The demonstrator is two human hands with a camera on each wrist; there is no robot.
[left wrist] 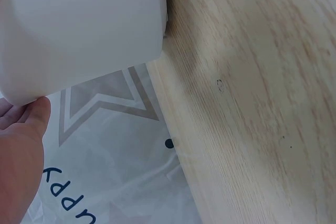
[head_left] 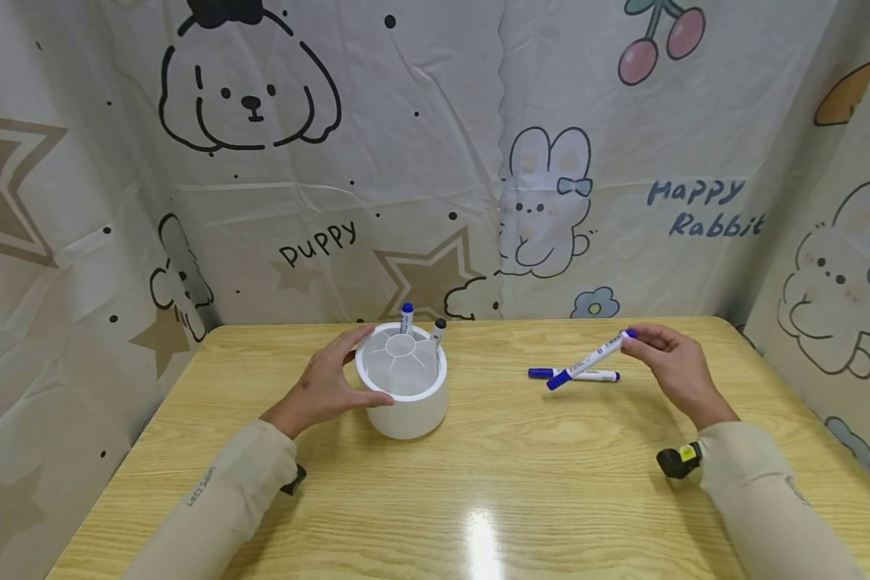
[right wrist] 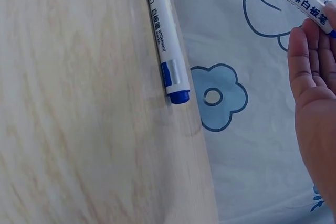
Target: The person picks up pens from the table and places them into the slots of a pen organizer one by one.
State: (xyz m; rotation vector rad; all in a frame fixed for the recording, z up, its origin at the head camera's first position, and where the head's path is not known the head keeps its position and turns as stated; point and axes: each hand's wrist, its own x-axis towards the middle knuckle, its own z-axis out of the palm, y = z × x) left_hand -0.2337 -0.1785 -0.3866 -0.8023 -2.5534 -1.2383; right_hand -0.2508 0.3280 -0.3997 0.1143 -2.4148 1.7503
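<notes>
Marker [head_left: 591,359] pinched by right hand [head_left: 673,366] above table's [head_left: 522,483] open middle.

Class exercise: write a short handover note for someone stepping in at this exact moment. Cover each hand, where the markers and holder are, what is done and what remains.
Left hand: grips the side of the white holder, which stands on the table.
Right hand: pinches one blue marker by its end, tilted above the table.
Done: two markers stand in the holder, a blue-capped one and a black-capped one.
Left: the held marker, plus another blue marker lying flat on the table beneath it, are both outside the holder.
</notes>
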